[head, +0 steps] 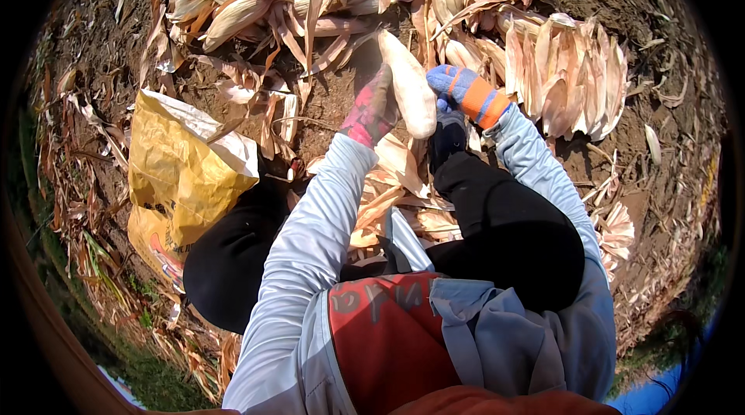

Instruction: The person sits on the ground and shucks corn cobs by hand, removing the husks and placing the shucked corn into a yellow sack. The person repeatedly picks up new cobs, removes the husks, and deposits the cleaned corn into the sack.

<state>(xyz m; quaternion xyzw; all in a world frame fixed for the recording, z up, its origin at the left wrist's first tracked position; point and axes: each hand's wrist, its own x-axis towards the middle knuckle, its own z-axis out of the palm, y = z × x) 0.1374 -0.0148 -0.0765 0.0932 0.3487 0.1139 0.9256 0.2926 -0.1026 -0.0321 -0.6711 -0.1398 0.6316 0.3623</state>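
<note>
A pale ear of corn in its husk (408, 86) is held up in front of me, tilted with its narrow tip away from me. My left hand (372, 108), in a pink and dark patterned glove, grips it along its left side. Close by the ear's right side is my right hand (470, 94), in a blue and orange striped glove. Its fingers are curled, and whether anything is inside them is hidden. Loose dry husks (401, 168) lie on the ground below the ear, between my legs.
A heap of husked-over corn ears (250, 13) spreads across the far side. A fan of dry husks (567, 77) lies at the right. On the left, a yellow woven sack (174, 165) with printing leans by my knee. My dark shoe (447, 138) is below my right hand.
</note>
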